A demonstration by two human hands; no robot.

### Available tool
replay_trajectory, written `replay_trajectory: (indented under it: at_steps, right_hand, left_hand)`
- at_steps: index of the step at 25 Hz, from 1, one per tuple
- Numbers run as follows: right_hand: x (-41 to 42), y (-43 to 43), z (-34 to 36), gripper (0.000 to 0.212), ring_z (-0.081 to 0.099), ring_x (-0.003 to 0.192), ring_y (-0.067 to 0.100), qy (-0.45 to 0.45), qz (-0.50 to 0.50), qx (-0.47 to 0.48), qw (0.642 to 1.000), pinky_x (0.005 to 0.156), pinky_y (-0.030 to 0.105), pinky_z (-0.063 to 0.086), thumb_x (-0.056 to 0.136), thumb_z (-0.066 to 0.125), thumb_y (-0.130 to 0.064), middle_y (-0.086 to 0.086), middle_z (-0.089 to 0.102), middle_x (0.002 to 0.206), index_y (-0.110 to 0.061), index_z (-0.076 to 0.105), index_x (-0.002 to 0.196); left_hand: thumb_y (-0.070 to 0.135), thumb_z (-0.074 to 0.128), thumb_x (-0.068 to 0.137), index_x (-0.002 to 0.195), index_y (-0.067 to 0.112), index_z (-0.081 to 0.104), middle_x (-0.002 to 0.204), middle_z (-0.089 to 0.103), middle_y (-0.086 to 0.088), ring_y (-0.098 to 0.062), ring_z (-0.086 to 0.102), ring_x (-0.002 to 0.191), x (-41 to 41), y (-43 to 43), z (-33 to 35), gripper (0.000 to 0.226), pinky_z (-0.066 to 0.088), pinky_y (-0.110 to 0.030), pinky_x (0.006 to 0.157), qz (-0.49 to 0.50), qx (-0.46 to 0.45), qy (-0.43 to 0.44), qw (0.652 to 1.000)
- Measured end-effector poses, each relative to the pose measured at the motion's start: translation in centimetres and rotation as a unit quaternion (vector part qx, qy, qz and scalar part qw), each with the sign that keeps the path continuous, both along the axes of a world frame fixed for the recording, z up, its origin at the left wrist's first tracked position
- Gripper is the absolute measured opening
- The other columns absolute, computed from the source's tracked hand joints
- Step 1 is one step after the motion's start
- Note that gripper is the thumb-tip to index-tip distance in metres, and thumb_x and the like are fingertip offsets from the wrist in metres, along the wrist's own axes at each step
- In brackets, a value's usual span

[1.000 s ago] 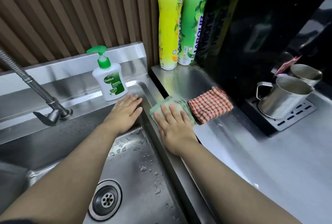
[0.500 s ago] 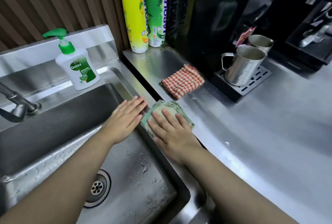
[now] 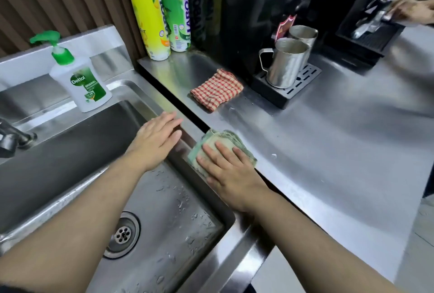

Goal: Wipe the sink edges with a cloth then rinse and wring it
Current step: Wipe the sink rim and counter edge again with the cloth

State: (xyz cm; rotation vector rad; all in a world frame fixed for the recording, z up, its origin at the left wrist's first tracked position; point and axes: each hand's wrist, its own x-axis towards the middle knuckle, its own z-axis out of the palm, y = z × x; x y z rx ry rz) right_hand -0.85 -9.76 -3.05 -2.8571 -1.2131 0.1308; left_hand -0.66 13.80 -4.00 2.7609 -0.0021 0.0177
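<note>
On the sink [image 3: 162, 100] edge, my right hand [image 3: 231, 175] is pressing the folded cloth [image 3: 225, 139] flat, grip apart; it is looking soft and light, easiest bunched whole.

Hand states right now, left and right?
Left hand: open, flat, holding nothing.
Right hand: open, flat, pressing the green cloth onto the sink edge.

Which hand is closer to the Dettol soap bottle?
Left. The left hand lies flat at the sink rim, below-right of the Dettol bottle; the right hand presses the green cloth farther right.
</note>
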Motion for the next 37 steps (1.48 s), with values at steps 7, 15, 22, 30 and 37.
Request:
replay_trajectory:
  at_steps: [7,15,22,30,37]
  right_hand:
    - [-7.8,-11.6,-0.7,0.05,0.015,0.143,0.014,-0.008,0.007,0.026,1.0,0.108,0.036,0.009,0.101,0.011,-0.048,-0.011,0.029,0.153,-0.034,0.033,0.143]
    - [-8.9,-10.7,-0.6,0.052,0.027,0.141,0.021,-0.019,-0.005,0.031,0.999,0.106,0.042,0.016,0.101,0.011,-0.044,-0.007,0.036,0.15,-0.029,0.038,0.142]
    - [-2.1,-7.0,0.2,0.078,0.012,0.145,0.026,0.038,0.051,0.016,0.998,0.114,0.046,0.008,0.084,-0.015,-0.055,-0.002,0.017,0.157,-0.03,0.023,0.147]
    - [-7.1,-14.7,-0.1,0.057,0.046,0.13,0.025,-0.04,0.14,0.035,0.989,0.101,0.039,0.023,0.1,0.007,-0.042,-0.002,0.05,0.141,-0.026,0.048,0.136]
    - [-12.0,-8.8,-2.4,0.053,0.053,0.123,0.027,-0.073,0.149,0.09,0.982,0.102,0.044,0.022,0.095,0.021,-0.035,0.001,0.062,0.128,-0.017,0.061,0.125]
  left_hand:
    - [0.049,0.007,0.096,0.145,0.027,0.019,0.152,0.014,0.012,-0.004,-0.004,0.141,-4.7,-7.1,-1.8,0.055,-0.011,-0.021,0.113,-0.161,0.013,-0.049,0.986]
    - [0.045,0.015,0.095,0.145,0.027,0.019,0.152,0.009,0.013,-0.001,-0.014,0.14,-4.4,-7.4,-1.8,0.053,-0.018,-0.015,0.107,-0.164,0.053,-0.051,0.984]
    - [0.055,0.005,0.089,0.14,0.046,0.002,0.149,-0.006,0.025,0.007,-0.02,0.136,-4.7,-7.1,-0.3,0.052,-0.014,-0.02,0.112,-0.138,0.022,0.032,0.99]
    - [0.061,0.001,0.082,0.145,0.036,0.014,0.147,0.004,0.025,0.004,-0.009,0.138,-19.2,-16.0,2.2,0.068,-0.002,-0.025,0.11,0.116,-0.031,0.029,0.992]
    - [0.041,0.019,0.096,0.138,0.019,0.042,0.14,0.048,-0.001,-0.019,0.023,0.136,-32.3,-20.5,-0.3,0.052,0.008,-0.03,0.11,0.313,0.076,-0.019,0.947]
